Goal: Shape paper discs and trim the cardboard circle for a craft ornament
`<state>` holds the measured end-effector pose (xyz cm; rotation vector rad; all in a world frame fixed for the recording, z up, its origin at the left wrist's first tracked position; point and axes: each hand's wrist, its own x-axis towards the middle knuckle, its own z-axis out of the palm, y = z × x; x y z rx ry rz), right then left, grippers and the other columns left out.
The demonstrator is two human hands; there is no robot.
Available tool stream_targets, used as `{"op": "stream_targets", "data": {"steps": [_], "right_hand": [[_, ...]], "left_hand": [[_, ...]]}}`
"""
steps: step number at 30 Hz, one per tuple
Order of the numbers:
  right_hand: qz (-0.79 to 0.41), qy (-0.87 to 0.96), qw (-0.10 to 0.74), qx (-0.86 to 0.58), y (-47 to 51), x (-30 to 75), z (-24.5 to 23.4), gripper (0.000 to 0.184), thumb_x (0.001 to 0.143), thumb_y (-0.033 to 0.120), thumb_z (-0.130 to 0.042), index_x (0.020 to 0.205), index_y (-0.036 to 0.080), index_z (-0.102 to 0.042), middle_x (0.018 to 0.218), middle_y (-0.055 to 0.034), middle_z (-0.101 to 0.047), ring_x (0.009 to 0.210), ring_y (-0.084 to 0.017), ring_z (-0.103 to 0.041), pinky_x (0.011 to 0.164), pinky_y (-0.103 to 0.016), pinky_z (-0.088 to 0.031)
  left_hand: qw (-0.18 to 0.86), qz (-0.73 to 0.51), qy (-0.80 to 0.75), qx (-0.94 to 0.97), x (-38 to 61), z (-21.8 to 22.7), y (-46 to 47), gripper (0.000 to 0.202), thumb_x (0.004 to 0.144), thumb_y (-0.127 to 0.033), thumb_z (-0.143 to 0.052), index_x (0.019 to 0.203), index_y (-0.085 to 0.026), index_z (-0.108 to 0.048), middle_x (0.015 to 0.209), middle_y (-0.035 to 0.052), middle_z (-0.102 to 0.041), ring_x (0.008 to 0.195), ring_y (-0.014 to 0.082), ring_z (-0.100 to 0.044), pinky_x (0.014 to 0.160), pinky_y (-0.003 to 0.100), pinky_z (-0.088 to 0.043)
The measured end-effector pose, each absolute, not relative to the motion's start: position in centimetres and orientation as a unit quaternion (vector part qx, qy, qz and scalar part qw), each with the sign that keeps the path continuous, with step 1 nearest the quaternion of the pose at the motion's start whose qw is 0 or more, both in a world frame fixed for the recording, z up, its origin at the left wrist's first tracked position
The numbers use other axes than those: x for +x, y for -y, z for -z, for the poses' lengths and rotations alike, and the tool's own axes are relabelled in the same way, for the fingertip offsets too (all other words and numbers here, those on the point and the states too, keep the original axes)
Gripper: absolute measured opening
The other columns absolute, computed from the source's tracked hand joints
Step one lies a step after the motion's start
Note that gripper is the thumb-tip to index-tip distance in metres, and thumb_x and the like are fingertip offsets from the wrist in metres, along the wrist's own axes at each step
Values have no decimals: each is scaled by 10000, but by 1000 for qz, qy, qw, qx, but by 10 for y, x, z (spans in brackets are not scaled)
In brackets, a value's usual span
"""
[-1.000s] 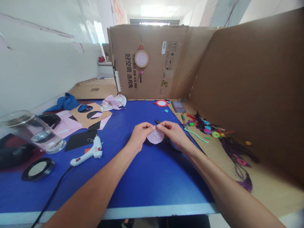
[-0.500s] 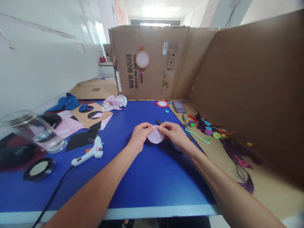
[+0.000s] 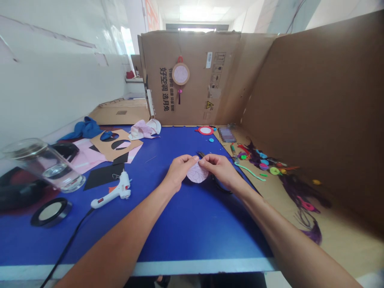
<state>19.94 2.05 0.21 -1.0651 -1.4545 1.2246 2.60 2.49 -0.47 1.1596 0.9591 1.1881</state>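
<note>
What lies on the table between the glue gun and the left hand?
Nothing: in the head view, only bare blue table separates glue gun and left hand.

The left hand (image 3: 177, 170) crept its fingertips along the top rim of the pink paper disc (image 3: 197, 174) over the second, closing almost onto those of the right hand (image 3: 220, 168). The view itself drifted, nudging the whole scene slightly rightward.

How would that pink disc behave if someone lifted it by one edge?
The pink disc looks thin as paper or cloth, so it is probably light and may droop. The left hand and right hand pinch its top edge with fingertips only, suggesting little weight. Flat, it should not roll.
</note>
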Motion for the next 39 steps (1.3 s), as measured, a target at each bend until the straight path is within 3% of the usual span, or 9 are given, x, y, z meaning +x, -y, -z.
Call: {"op": "stream_targets", "data": {"steps": [9,16,24,31,39], "right_hand": [[-498,604,452,-428,-19,200,-1,414,730,571,-822,725,196,-647,660,19,-588,600,-131,-478,592,-283,-373],[-494,606,448,-433,-19,199,-3,422,733,584,-812,713,202,-633,644,23,-583,586,-131,-468,583,-284,-374],[-510,595,451,-427,-19,199,-3,442,721,600,-828,740,195,-653,657,17,-595,594,-131,-483,585,-279,-381],[-504,589,458,-435,-20,200,-4,515,792,720,-729,774,211,-651,699,-8,-618,623,-155,-521,605,-295,-437],[-519,578,455,-435,-17,198,-8,474,684,622,-856,721,198,-648,648,11,-598,581,-125,-477,575,-280,-382]], "left_hand": [[556,-510,-435,491,26,5,-26,212,689,-383,-782,691,-186,-704,688,8,-651,629,139,-567,621,278,-408],[576,-490,-414,506,26,3,-25,392,767,-556,-759,691,-183,-666,661,6,-618,604,135,-533,593,275,-372],[561,-499,-421,509,26,7,-26,300,692,-462,-811,714,-181,-709,704,14,-662,642,143,-574,625,275,-416],[557,-542,-418,471,26,5,-26,310,702,-455,-819,678,-187,-665,682,2,-641,618,135,-567,616,274,-428],[567,-550,-416,449,25,7,-29,335,718,-469,-826,685,-184,-653,666,7,-633,588,131,-561,578,271,-418]]}}
